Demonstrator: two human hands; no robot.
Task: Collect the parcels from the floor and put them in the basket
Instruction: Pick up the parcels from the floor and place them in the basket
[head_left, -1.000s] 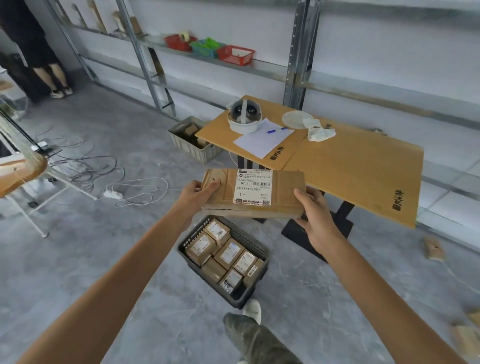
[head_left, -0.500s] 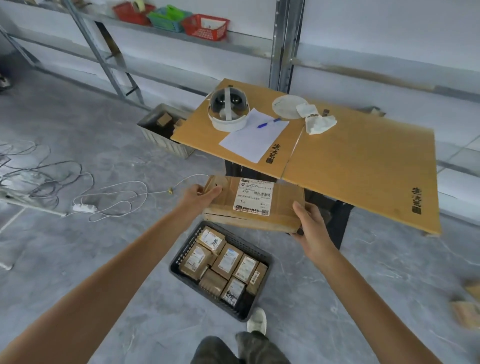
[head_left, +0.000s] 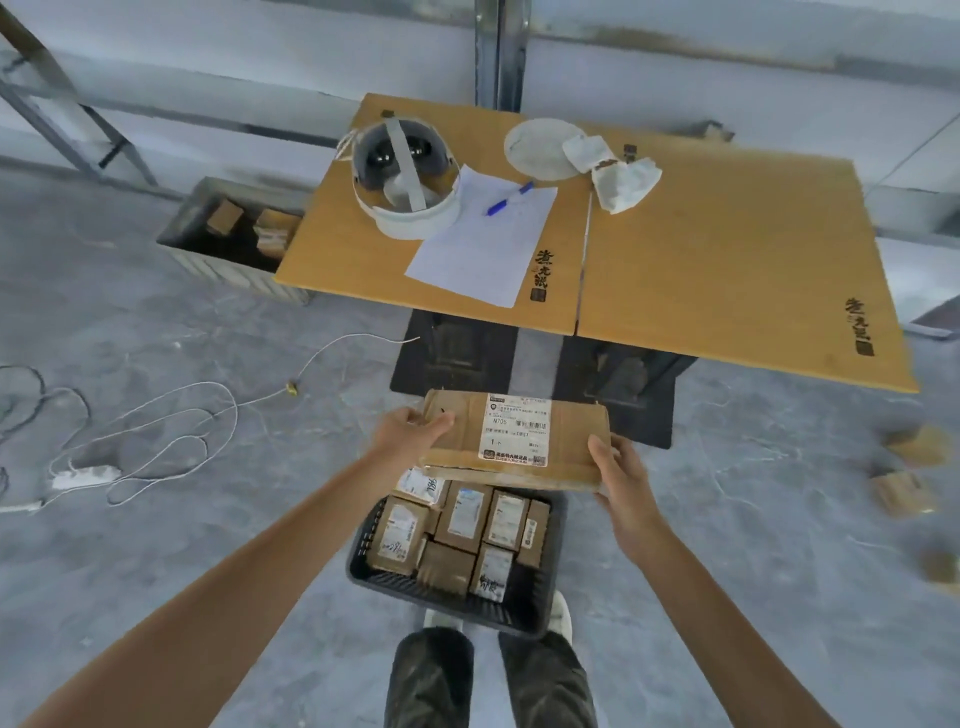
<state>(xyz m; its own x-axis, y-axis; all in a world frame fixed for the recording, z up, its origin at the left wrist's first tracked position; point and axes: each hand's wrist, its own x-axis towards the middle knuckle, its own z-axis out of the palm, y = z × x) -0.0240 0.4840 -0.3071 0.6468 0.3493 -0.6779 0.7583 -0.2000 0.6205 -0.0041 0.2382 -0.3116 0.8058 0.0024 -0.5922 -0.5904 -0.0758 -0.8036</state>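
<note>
A flat brown cardboard parcel (head_left: 571, 441) with a white shipping label hangs in the air just above the far end of a dark plastic basket (head_left: 540, 597) on the floor. My left hand (head_left: 405, 434) grips the parcel's left end, thumb on top. My right hand (head_left: 621, 478) holds its right end from the side and below. The basket sits right in front of my feet and holds several small labelled brown parcels packed side by side. More small brown parcels (head_left: 904, 491) lie on the floor at the right, blurred.
A low wooden table (head_left: 727, 270) stands just beyond the basket, carrying a white headset, a paper sheet with a blue pen, a plate and crumpled tissue. A grey crate (head_left: 208, 260) with parcels sits left of it. White cables and a power strip (head_left: 85, 475) lie on the floor at left.
Both hands have lowered the parcel from table height down to just over the basket. My view has tilted downward and closer, so the basket now lies directly under the parcel.
</note>
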